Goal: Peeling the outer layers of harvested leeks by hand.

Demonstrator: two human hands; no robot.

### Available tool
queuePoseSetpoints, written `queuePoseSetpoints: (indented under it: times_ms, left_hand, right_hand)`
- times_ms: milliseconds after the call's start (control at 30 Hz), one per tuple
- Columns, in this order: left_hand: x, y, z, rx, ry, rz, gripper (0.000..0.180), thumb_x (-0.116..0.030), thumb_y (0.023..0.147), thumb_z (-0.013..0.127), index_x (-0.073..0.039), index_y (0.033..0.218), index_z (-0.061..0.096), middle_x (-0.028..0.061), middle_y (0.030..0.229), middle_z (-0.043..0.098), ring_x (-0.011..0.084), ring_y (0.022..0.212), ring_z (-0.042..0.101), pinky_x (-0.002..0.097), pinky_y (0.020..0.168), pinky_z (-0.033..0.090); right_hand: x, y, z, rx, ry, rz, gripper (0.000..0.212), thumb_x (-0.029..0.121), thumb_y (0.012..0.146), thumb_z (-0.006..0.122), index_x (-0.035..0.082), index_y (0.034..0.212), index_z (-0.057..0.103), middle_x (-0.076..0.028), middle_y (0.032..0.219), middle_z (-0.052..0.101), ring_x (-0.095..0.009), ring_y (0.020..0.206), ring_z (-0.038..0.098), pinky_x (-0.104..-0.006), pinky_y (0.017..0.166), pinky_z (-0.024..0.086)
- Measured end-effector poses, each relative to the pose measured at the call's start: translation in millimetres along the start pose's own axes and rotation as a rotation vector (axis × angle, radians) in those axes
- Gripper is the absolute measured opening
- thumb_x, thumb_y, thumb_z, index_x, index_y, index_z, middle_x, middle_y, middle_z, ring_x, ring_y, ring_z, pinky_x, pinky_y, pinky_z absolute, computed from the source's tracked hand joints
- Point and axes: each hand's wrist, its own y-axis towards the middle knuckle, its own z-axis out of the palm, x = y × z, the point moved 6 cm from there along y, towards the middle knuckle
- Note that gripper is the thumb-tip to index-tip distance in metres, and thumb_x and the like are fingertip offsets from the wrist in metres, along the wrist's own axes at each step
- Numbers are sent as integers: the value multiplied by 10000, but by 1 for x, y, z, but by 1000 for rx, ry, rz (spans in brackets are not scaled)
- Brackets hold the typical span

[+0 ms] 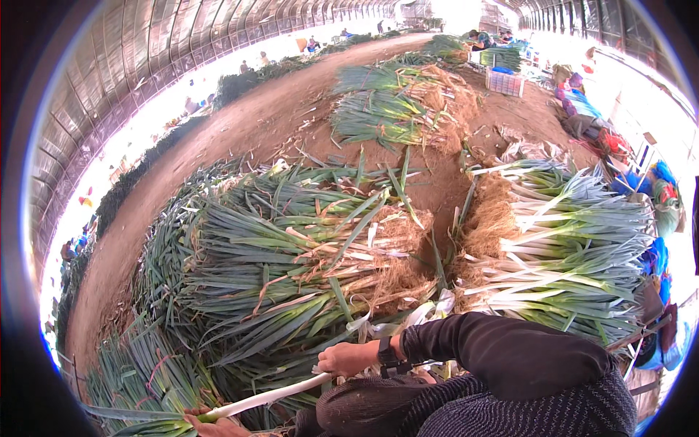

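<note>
A long green onion (269, 397) stretches between my two hands, its white stalk clean and slightly slanted. My right hand (348, 359), with a dark watch on the wrist, is closed round the white end. At the lower edge, my left hand (217, 425) grips the same onion where white turns to green; part of that hand is cut off by the frame. Just beyond my hands lies a big heap of untrimmed green onions (262, 247), with brown roots toward the middle. On the right is a pile of green onions with clean white stalks (553, 247).
Further off, more onion bundles (386, 109) lie on the dirt floor (291, 116). A crate (504, 82) stands at the far right, near other people. Blue and red bags (659, 189) line the right side. Another onion bundle (138, 371) lies at the lower left.
</note>
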Motion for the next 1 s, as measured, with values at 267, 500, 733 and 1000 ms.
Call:
queuePoseSetpoints:
  times_ms: [267,500,733,1000]
  left_hand:
    - [45,1,6,-119,-154,-32,613,-335,772,606,-55,1306,494,257,1353,447,432,1282,389,609,1072,213]
    - [51,0,1,-85,36,-71,596,-327,779,632,-47,1289,503,235,1331,482,413,1249,435,605,1029,295]
    - [-55,-15,15,-129,-1173,-716,138,-146,942,562,-17,895,556,71,800,550,180,714,561,324,699,536]
    - [-79,-34,8,-9,-1284,-782,129,-142,922,594,-24,895,551,62,737,565,181,685,552,276,663,451]
  right_hand:
    - [12,-11,-20,-194,-43,-58,167,117,846,618,28,947,518,-137,824,526,-331,751,572,-424,662,479]
    - [-100,-51,-45,-885,1256,747,102,139,950,553,44,977,579,-25,784,588,-141,649,576,-275,588,499]
    - [-24,3,-78,-498,-215,78,274,226,886,568,81,1114,612,-123,996,641,-291,875,620,-378,749,515]
    - [24,38,-8,-109,31,211,310,204,833,576,115,1130,552,-108,797,637,-330,730,643,-441,593,497]
